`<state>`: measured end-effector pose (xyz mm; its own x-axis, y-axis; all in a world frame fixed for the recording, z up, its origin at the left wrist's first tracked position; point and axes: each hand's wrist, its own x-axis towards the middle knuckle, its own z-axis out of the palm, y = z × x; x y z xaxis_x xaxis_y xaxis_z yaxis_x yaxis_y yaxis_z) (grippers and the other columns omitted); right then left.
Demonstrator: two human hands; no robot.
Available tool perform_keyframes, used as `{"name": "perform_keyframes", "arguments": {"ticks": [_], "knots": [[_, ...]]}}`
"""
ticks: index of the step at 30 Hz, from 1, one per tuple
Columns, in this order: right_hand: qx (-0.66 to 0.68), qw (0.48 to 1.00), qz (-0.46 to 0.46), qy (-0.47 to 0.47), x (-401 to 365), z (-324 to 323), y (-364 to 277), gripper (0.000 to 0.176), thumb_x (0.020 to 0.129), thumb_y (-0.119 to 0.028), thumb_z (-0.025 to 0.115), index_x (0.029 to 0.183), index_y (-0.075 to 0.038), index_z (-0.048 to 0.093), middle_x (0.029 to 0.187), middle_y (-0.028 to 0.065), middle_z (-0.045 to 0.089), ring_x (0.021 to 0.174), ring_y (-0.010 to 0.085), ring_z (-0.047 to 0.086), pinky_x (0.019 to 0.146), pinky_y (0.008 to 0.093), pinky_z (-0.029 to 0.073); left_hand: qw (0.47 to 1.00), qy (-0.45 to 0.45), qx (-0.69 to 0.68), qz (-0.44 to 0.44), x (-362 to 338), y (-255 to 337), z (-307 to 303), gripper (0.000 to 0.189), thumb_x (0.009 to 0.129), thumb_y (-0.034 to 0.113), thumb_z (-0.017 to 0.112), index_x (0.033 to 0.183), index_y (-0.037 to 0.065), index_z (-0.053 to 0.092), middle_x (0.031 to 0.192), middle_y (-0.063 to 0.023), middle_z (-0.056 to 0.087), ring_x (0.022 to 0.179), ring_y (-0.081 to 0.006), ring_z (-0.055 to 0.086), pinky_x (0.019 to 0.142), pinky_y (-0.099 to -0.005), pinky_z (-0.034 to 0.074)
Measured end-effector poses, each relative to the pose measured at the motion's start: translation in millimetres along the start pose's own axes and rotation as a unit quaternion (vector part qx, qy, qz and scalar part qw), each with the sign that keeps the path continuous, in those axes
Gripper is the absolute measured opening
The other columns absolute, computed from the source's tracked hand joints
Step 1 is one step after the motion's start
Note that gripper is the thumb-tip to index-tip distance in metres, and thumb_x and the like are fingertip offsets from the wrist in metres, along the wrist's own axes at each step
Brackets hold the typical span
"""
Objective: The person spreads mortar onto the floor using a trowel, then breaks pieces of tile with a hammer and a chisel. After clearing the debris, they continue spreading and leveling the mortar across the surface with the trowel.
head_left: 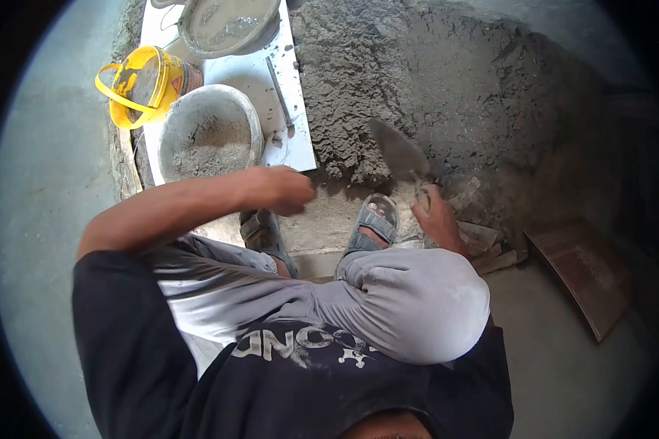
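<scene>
My right hand (436, 216) is closed round the handle of a pointed trowel (400, 150). Its grey blade rests over or on the front edge of the wet, rough mortar (351, 95). In a loose fist, my left hand (289, 190) hovers in front of my feet, just past the corner of a white board (298, 139). Whatever may be inside the fist is hidden. Left of it stands a round tub (255, 121) with dry grey powder (212, 150) inside.
A yellow bucket (159, 80) with a raised handle stands beside the tub. Behind is a basin (263, 33) of grey, wet-looking mix. A thin dark bar (278, 91) lies on the board. At right lies a brown tile-like panel (582, 271); my sandals (373, 219) touch the dusty floor.
</scene>
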<state>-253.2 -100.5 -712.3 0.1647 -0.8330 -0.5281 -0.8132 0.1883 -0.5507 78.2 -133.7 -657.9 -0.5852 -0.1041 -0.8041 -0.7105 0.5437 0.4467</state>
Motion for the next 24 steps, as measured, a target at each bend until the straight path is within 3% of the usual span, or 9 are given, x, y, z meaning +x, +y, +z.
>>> {"name": "perform_keyframes", "arguments": {"ticks": [2, 4, 8, 9, 11, 13, 14, 18, 24], "knots": [[0.006, 0.999, -0.027, -0.04, -4.8, 1.8, 0.0, 0.042, 0.082, -0.028, 0.058, 0.114, -0.002, 0.051, 0.096, 0.027, 0.06, 0.093, 0.0439, 0.057, 0.076, 0.0452, 0.046, 0.997, 0.014, -0.008, -0.076, -55.9, -6.9, -10.8, 0.027, 0.087, 0.027, 0.054, 0.1, 0.003, 0.06, 0.098, -0.015, 0.061, 0.097, -0.0296, 0.058, 0.084, -0.0399, 0.047], [0.013, 0.991, -0.124, -0.037, -9.2, 2.4, 5.0, 0.039, 0.084, -0.028, 0.057, 0.112, -0.003, 0.051, 0.094, 0.0253, 0.061, 0.09, 0.0418, 0.058, 0.074, 0.0445, 0.046, 0.991, 0.091, -0.07, -0.072, -109.6, 3.2, -26.0, 0.029, 0.087, 0.026, 0.055, 0.105, 0.003, 0.058, 0.1, -0.016, 0.059, 0.096, -0.0329, 0.058, 0.083, -0.0409, 0.045], [-0.042, 0.992, -0.075, -0.09, -8.8, 4.1, 5.6, 0.038, 0.085, -0.029, 0.056, 0.112, -0.003, 0.053, 0.095, 0.0239, 0.061, 0.09, 0.0408, 0.058, 0.073, 0.0446, 0.046, 0.962, 0.217, -0.161, -0.034, -156.2, 29.3, -27.2, 0.036, 0.088, 0.028, 0.055, 0.111, 0.001, 0.054, 0.097, -0.0181, 0.059, 0.093, -0.0357, 0.057, 0.081, -0.0437, 0.045], [-0.005, 0.984, -0.084, -0.154, -6.1, 4.7, 0.1, 0.039, 0.084, -0.031, 0.056, 0.113, -0.004, 0.053, 0.093, 0.0238, 0.061, 0.089, 0.0406, 0.059, 0.073, 0.0449, 0.046, 0.941, 0.264, -0.211, -0.015, -157.1, 31.5, -27.5, 0.038, 0.088, 0.028, 0.055, 0.115, 0.001, 0.053, 0.096, -0.0183, 0.058, 0.092, -0.0367, 0.057, 0.079, -0.0445, 0.045], [0.032, 0.971, -0.092, -0.22, 3.3, 11.1, -10.6, 0.04, 0.084, -0.032, 0.056, 0.114, -0.005, 0.054, 0.091, 0.0237, 0.061, 0.088, 0.0405, 0.059, 0.073, 0.0451, 0.045, 0.95, 0.246, -0.187, -0.041, -152.9, 30.8, -28.7, 0.04, 0.088, 0.029, 0.054, 0.117, 0.002, 0.051, 0.096, -0.0183, 0.058, 0.091, -0.0372, 0.057, 0.079, -0.0449, 0.045], [-0.034, 0.943, -0.128, -0.306, 13.1, 20.4, -18.4, 0.043, 0.084, -0.034, 0.054, 0.115, -0.005, 0.056, 0.089, 0.024, 0.062, 0.085, 0.0406, 0.059, 0.073, 0.0457, 0.045, 0.957, 0.225, -0.169, -0.073, -151.4, 30.4, -27.9, 0.041, 0.088, 0.029, 0.053, 0.12, 0.003, 0.048, 0.097, -0.0183, 0.057, 0.09, -0.0377, 0.057, 0.078, -0.0453, 0.044], [-0.049, 0.935, -0.182, -0.301, 19.9, 27.3, -11.9, 0.043, 0.084, -0.036, 0.052, 0.114, -0.005, 0.058, 0.088, 0.0244, 0.062, 0.082, 0.0408, 0.06, 0.073, 0.046, 0.045, 0.955, 0.242, -0.145, -0.088, -150.0, 28.4, -30.6, 0.042, 0.088, 0.029, 0.054, 0.121, 0.004, 0.047, 0.098, -0.0185, 0.057, 0.09, -0.0378, 0.056, 0.079, -0.0452, 0.044], [-0.109, 0.906, -0.182, -0.365, 42.9, 29.6, 1.2, 0.042, 0.083, -0.036, 0.053, 0.11, -0.004, 0.061, 0.095, 0.0249, 0.062, 0.086, 0.0401, 0.06, 0.076, 0.0452, 0.046, 0.953, 0.244, -0.144, -0.105, -150.3, 23.7, -35.0, 0.048, 0.087, 0.028, 0.056, 0.127, 0.006, 0.044, 0.104, -0.0207, 0.056, 0.096, -0.0394, 0.054, 0.084, -0.0449, 0.042], [-0.109, 0.968, -0.079, -0.212, 22.9, -7.0, 86.9, 0.045, 0.085, -0.042, 0.055, 0.103, -0.001, 0.058, 0.094, 0.0247, 0.06, 0.092, 0.0391, 0.058, 0.076, 0.0447, 0.045, 0.945, 0.296, -0.118, -0.077, -151.7, 17.7, -34.5, 0.046, 0.087, 0.028, 0.055, 0.125, 0.003, 0.045, 0.101, -0.0197, 0.057, 0.092, -0.0396, 0.055, 0.08, -0.046, 0.043]]}}
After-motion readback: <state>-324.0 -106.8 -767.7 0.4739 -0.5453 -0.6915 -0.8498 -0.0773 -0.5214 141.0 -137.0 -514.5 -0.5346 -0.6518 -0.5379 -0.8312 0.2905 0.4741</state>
